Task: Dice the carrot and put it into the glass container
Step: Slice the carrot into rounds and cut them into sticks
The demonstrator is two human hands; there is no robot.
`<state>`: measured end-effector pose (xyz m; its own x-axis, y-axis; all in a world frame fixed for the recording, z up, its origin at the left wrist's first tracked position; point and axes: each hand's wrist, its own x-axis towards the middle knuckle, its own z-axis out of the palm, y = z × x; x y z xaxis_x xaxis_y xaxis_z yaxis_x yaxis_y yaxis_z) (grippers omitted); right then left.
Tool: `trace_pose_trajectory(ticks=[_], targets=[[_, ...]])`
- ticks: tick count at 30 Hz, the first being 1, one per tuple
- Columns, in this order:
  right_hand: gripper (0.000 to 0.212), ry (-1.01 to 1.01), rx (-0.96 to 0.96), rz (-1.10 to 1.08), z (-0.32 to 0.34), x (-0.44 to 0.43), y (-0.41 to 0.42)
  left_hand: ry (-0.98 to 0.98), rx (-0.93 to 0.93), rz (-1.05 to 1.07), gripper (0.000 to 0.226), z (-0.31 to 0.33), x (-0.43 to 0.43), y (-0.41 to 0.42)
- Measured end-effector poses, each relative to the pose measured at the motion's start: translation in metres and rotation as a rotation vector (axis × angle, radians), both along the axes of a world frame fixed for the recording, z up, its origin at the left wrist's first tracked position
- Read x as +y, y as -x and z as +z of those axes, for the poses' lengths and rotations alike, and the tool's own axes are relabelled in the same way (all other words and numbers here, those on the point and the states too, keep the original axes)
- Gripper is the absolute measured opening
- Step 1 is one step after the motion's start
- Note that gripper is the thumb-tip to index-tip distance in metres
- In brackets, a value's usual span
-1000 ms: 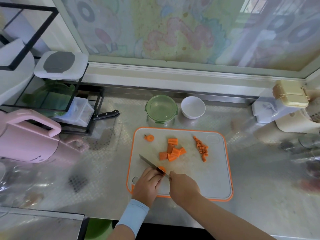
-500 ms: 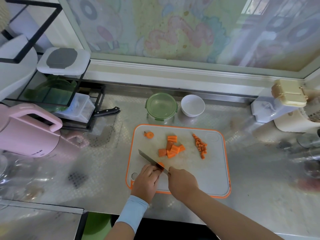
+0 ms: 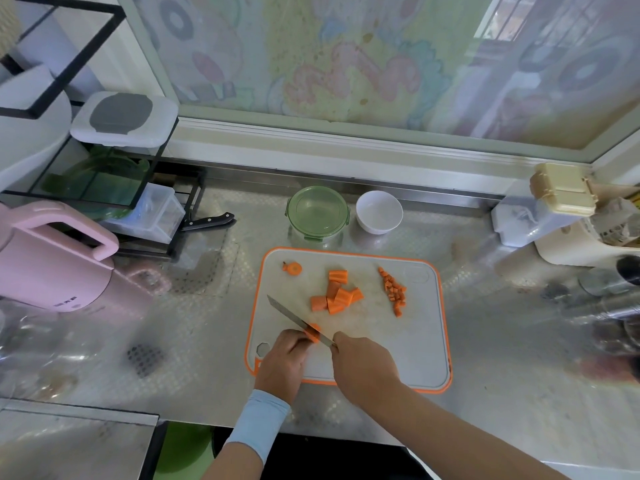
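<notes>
My left hand [image 3: 282,362] pinches a carrot piece [image 3: 313,332] toward the near side of the cutting board [image 3: 415,358] to steady it, while my right hand [image 3: 363,365] wraps the handle of the knife [image 3: 294,315], blade laid across that piece. Uncut chunks [image 3: 337,292] wait mid-board, finished dice [image 3: 394,292] sit aside to the right, and the glass container [image 3: 317,213] stands just behind the board.

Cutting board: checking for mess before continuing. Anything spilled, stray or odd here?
No spill: the carrot chunks, dice and stem end all lie on the cutting board. One oddity: the glass container appears to have its green lid on.
</notes>
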<state>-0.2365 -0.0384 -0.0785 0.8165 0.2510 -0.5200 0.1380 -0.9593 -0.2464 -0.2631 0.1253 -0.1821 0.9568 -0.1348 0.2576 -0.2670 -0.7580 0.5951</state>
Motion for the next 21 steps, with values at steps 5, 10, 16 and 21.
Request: trace_pose_trajectory(ticks=[5, 10, 16, 21], targets=[[0.010, 0.017, -0.010, 0.010, 0.000, -0.003, 0.014, -0.007, -0.016, -0.006, 0.014, -0.002, 0.000, -0.001], [0.010, 0.017, -0.013, -0.013, 0.001, -0.006, 0.021, 0.021, -0.028, 0.042, 0.023, 0.000, -0.002, 0.000], [0.010, 0.009, 0.025, -0.039, 0.004, -0.006, 0.022, 0.041, -0.041, 0.082, 0.025, 0.004, -0.004, 0.000], [0.016, 0.029, 0.044, -0.031, 0.009, -0.001, 0.019, 0.013, -0.061, 0.071, 0.024, 0.001, -0.001, 0.001]])
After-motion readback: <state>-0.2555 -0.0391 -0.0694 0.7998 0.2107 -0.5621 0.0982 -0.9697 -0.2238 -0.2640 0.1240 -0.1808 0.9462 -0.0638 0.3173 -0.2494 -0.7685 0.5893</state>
